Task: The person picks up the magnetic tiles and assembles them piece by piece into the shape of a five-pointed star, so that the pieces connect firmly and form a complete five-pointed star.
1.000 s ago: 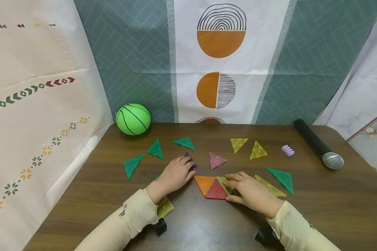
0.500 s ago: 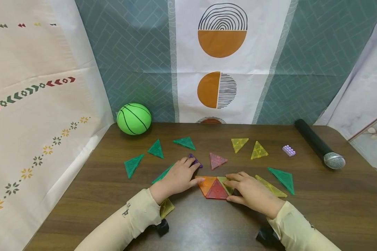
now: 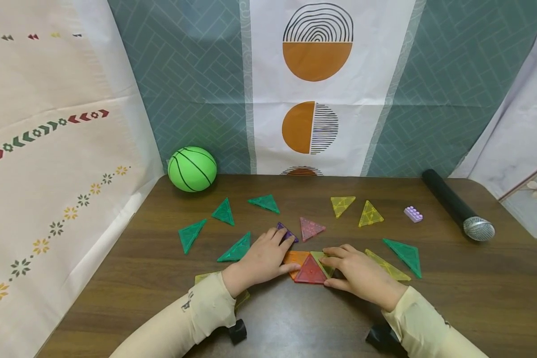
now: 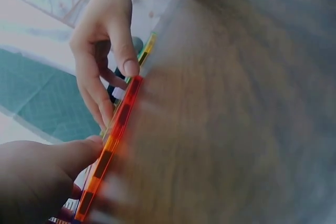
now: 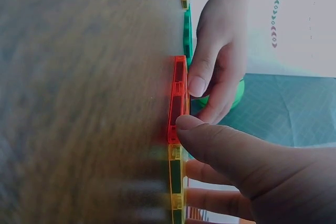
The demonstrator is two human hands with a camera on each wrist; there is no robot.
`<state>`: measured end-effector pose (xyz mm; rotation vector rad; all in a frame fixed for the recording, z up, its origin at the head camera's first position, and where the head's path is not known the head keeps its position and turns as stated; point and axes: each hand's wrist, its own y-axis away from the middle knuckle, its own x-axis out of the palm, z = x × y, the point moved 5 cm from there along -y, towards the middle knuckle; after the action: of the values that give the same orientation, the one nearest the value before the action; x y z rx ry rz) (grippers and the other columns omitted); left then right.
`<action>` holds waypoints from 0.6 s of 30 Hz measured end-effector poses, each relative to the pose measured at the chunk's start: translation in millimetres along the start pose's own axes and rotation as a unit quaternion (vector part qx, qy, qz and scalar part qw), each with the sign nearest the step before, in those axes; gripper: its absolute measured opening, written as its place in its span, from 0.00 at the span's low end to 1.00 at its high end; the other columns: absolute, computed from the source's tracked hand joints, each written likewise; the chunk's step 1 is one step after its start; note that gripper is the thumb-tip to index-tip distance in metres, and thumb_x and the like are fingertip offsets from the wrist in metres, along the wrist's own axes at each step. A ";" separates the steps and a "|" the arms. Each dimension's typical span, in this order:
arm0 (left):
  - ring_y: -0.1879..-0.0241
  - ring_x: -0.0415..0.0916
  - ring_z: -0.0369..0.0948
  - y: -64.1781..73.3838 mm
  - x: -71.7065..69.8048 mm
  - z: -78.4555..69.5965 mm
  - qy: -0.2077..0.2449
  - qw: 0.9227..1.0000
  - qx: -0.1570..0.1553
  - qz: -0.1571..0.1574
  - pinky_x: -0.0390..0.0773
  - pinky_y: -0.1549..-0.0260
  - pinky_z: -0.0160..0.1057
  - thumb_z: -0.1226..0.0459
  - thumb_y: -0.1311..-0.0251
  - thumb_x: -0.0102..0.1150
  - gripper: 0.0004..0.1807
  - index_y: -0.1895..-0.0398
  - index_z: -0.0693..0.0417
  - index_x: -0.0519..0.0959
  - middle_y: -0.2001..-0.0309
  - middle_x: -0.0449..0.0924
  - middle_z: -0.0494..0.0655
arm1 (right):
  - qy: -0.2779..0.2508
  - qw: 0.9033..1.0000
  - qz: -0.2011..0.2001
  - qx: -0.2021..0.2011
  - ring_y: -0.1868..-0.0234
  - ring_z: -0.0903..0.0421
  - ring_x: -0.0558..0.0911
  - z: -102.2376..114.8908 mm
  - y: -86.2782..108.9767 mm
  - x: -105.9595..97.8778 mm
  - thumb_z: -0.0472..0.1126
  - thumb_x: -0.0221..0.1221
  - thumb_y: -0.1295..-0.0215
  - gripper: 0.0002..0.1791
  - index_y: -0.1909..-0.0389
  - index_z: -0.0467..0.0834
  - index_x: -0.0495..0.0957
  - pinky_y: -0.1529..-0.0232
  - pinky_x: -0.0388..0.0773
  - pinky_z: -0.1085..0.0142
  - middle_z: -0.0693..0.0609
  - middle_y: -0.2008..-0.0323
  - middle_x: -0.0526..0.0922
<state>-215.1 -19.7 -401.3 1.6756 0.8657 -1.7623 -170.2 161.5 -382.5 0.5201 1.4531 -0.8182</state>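
Observation:
My left hand rests its fingertips on a small purple triangle tile. Its thumb touches the orange triangle tile, which joins a red triangle tile and a yellow-green one in a flat row. At that row's right end lies my right hand, extended fingers over the yellow-green tile and thumb at the near edge by the red one. In the right wrist view the thumb tip meets the red tile's edge. A pink triangle tile sits just beyond the purple one.
Green triangle tiles lie at left, with another green tile at right. Yellow tiles are spread behind and beside the right hand. A green ball, a lilac toy brick and a microphone stand farther back.
My left hand has slid to the right, bringing the purple tile along toward the pink tile and the row. Its thumb has come over the orange tile. My right hand has stayed in place.

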 end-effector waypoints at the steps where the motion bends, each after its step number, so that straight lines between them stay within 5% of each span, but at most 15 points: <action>1: 0.34 0.65 0.52 0.3 -0.2 -1.3 -0.003 1.000 0.001 -0.001 0.69 0.35 0.48 0.36 0.37 0.46 0.38 0.33 0.53 0.69 0.34 0.68 0.56 | 0.001 1.000 -0.001 -0.001 0.48 0.48 0.78 0.0 0.1 0.0 0.53 0.66 0.44 0.26 0.49 0.42 0.82 0.51 0.80 0.55 0.45 0.46 0.81; 18: 0.33 0.65 0.48 2.0 -1.3 -20.3 -0.020 1.000 0.019 0.007 0.70 0.36 0.46 0.47 0.30 0.46 0.28 0.33 0.50 0.69 0.32 0.67 0.52 | 0.004 1.000 -0.011 -0.007 0.49 0.49 0.78 1.2 0.8 -1.5 0.53 0.66 0.44 0.25 0.49 0.42 0.82 0.52 0.81 0.56 0.44 0.46 0.81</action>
<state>-200.5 -5.4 -400.4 1.6617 0.8059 -1.8065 -168.6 161.4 -381.0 0.4988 1.4737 -0.8245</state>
